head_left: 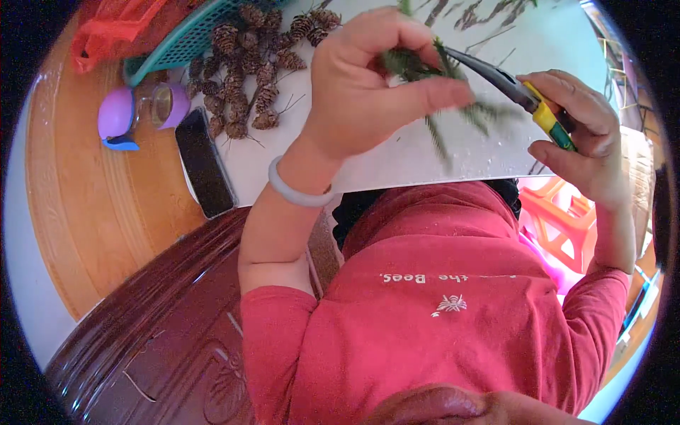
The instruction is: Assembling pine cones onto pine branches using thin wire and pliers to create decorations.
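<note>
The sprig at the left fingers is green; the pliers in the right fingers are dark grey, with yellow and green handle; left of all fingers, brown pine cones, teal latticed basket

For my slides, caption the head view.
Left hand holding a green sprig, right hand gripping yellow-handled pliers, with pine cones nearby.

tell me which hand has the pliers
The right hand: it grips the pliers by their yellow-and-green handle, while the left hand holds the green sprig.
</note>
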The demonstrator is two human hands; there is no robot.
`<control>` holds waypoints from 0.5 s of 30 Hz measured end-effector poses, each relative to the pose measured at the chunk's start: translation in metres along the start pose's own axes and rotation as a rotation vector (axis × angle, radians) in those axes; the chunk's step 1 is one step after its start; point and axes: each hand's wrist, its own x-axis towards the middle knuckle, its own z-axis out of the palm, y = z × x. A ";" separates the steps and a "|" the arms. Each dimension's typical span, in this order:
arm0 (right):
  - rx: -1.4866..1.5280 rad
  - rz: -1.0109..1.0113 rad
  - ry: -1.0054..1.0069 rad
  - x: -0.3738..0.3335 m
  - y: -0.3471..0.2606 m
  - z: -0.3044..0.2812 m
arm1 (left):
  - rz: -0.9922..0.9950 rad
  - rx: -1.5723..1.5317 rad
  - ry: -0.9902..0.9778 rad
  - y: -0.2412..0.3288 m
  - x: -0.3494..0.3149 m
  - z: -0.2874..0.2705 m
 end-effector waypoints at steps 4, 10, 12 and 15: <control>0.313 0.329 0.099 -0.005 -0.008 0.014 | 0.351 0.792 0.143 0.001 0.003 -0.002; 0.431 0.451 0.122 0.007 -0.015 0.021 | 0.727 1.020 0.223 -0.001 0.007 -0.013; 0.398 0.299 0.093 0.008 -0.013 0.020 | 0.584 0.745 0.226 0.006 0.006 -0.008; 0.341 0.166 0.069 0.009 -0.012 0.019 | 0.292 0.202 0.221 0.014 0.005 -0.004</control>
